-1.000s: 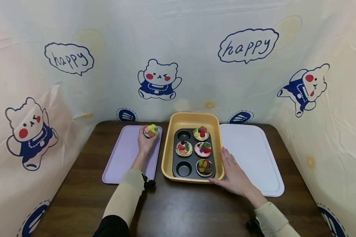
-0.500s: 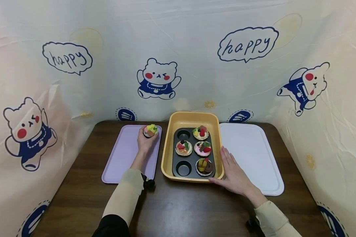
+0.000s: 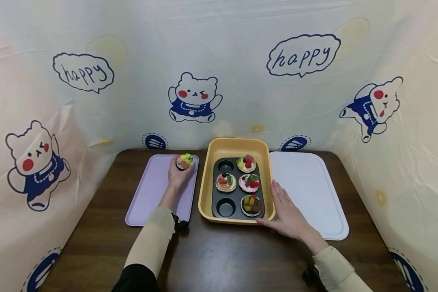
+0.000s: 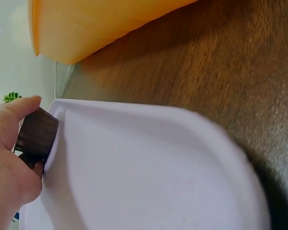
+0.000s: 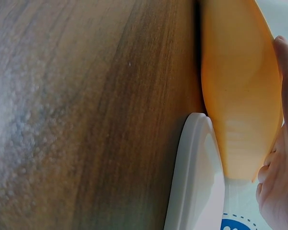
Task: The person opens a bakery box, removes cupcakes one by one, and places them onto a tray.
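At the far right corner of the purple tray [image 3: 149,194], my left hand [image 3: 177,177] holds a cupcake [image 3: 185,161] with yellow, pink and green topping. The left wrist view shows thumb and fingers around its dark ridged cup [image 4: 38,134], close to the tray's rim; whether it touches the tray I cannot tell. My right hand [image 3: 290,217] rests on the right side of the yellow bin [image 3: 237,142], fingers straight along its rim. In the bin lies a dark muffin pan [image 3: 235,198] with several fruit-topped cupcakes. Its far left and near left wells are empty.
A white tray [image 3: 315,198] lies just right of the bin, partly beneath my right hand's reach. All stand on a dark wooden table [image 3: 219,259]. A printed curtain [image 3: 241,101] encloses the back and both sides.
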Tool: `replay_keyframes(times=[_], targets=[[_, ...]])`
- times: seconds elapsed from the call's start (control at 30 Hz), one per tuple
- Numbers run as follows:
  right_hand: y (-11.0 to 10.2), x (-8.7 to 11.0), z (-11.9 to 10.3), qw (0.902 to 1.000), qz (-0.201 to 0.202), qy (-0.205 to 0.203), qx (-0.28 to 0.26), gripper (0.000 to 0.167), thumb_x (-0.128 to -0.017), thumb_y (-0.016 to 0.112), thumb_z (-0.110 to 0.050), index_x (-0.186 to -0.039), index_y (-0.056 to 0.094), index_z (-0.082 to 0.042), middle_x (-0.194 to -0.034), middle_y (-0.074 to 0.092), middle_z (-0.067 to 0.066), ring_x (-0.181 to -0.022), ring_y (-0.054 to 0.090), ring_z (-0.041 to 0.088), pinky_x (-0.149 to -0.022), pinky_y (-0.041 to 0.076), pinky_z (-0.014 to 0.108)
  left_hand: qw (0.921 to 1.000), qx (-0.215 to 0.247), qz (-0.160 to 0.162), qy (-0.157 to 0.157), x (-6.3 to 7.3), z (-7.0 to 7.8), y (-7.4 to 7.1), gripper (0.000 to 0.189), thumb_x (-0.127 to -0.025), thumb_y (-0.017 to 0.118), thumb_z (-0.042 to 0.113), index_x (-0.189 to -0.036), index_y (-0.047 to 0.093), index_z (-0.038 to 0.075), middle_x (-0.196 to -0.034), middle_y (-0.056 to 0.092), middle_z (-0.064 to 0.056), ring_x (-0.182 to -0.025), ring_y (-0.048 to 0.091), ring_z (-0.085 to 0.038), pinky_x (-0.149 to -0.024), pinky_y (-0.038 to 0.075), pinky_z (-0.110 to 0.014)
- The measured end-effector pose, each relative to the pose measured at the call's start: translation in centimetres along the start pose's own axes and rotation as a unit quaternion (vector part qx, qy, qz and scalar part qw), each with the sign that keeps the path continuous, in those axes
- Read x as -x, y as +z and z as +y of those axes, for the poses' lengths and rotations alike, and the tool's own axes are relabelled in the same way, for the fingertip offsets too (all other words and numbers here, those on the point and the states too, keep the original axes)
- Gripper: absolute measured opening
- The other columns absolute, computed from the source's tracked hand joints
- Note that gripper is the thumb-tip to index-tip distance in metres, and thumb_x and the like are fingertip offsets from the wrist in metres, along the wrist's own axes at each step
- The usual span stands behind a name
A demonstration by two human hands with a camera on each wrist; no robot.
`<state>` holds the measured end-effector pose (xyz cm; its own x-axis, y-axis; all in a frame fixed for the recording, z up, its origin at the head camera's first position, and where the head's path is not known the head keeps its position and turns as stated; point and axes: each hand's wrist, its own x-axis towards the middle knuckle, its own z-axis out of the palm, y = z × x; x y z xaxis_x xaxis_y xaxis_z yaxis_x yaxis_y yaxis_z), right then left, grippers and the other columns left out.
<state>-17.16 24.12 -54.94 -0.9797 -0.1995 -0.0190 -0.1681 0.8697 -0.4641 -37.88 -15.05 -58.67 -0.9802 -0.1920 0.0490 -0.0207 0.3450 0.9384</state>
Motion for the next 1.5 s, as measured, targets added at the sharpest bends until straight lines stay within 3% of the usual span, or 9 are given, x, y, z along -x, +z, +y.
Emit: replay_keyframes(times=[0.23,0.37,0.53,0.8,0.97,1.1,1.23,1.5], targets=[[0.1,0.0,-0.1,1.0,0.0,-0.001,-0.007,0.137,-0.083,0.074,-0.081,-0.177,0.006,-0.007,-0.187,0.004,0.015,-0.173,0.014,0.041,-0.139,0.017,0.062,0.9988,0.043,-0.024,-0.002,0.6,0.2,-0.6,0.096,-0.091,0.084,0.004,-0.167,0.026,-0.004,-0.156,0.047,-0.038,-0.151,0.047,-0.049,-0.134,0.034,-0.055],[0.1,0.0,-0.1,1.0,-0.002,-0.001,-0.007,0.137,-0.084,0.073,-0.081,-0.177,0.006,-0.006,-0.187,0.004,0.016,-0.173,0.013,0.041,-0.139,0.016,0.062,0.9998,0.008,-0.019,0.006,1.3,0.5,-1.2,0.1,-0.091,0.086,0.01,-0.169,0.024,-0.003,-0.163,0.04,-0.037,-0.155,0.04,-0.048,-0.135,0.029,-0.057],[-0.1,0.1,-0.1,1.0,0.002,-0.001,0.001,0.136,-0.084,0.073,-0.081,-0.177,0.007,-0.007,-0.187,0.004,0.015,-0.173,0.014,0.041,-0.139,0.016,0.062,0.9981,-0.033,-0.022,0.048,2.1,1.2,-1.7,0.101,-0.09,0.088,0.015,-0.168,0.027,-0.005,-0.167,0.035,-0.037,-0.159,0.034,-0.05,-0.136,0.025,-0.061],[-0.1,0.1,-0.1,1.0,-0.001,0.0,0.002,0.136,-0.084,0.073,-0.082,-0.177,0.006,-0.007,-0.187,0.004,0.015,-0.173,0.013,0.041,-0.139,0.016,0.063,0.9943,-0.051,-0.028,0.089,3.5,2.5,-2.1,0.096,-0.089,0.09,0.016,-0.165,0.035,-0.004,-0.167,0.037,-0.034,-0.16,0.034,-0.048,-0.136,0.025,-0.06],[0.0,0.1,-0.1,1.0,0.001,0.0,0.003,0.136,-0.084,0.073,-0.081,-0.177,0.007,-0.007,-0.187,0.004,0.015,-0.173,0.014,0.041,-0.139,0.016,0.062,0.9917,-0.051,-0.051,0.106,4.5,3.8,-2.1,0.094,-0.092,0.088,0.019,-0.167,0.035,-0.003,-0.166,0.038,-0.034,-0.157,0.037,-0.048,-0.135,0.026,-0.063],[0.1,0.1,0.1,0.9999,0.003,-0.004,0.013,0.136,-0.085,0.072,-0.081,-0.177,0.007,-0.005,-0.187,0.005,0.017,-0.173,0.015,0.041,-0.139,0.018,0.061,0.9889,-0.061,-0.082,0.108,5.5,4.7,-1.9,0.094,-0.096,0.085,0.029,-0.17,0.033,0.005,-0.172,0.032,-0.029,-0.162,0.032,-0.046,-0.135,0.026,-0.065],[0.1,0.1,0.1,0.9999,0.003,-0.005,0.014,0.136,-0.085,0.072,-0.081,-0.176,0.008,-0.004,-0.187,0.005,0.017,-0.173,0.015,0.041,-0.139,0.018,0.06,0.9811,-0.099,-0.113,0.123,6.3,5.2,-1.5,0.093,-0.098,0.082,0.04,-0.172,0.034,0.012,-0.176,0.029,-0.024,-0.168,0.022,-0.047,-0.135,0.025,-0.069],[0.1,0.1,0.0,0.9999,0.003,-0.004,0.013,0.136,-0.085,0.072,-0.081,-0.176,0.008,-0.004,-0.187,0.005,0.017,-0.172,0.015,0.041,-0.139,0.018,0.061,0.9543,-0.204,-0.147,0.161,7.5,6.1,-0.3,0.101,-0.092,0.084,0.054,-0.172,0.036,0.014,-0.18,0.024,-0.021,-0.167,0.026,-0.047,-0.131,0.031,-0.072]])
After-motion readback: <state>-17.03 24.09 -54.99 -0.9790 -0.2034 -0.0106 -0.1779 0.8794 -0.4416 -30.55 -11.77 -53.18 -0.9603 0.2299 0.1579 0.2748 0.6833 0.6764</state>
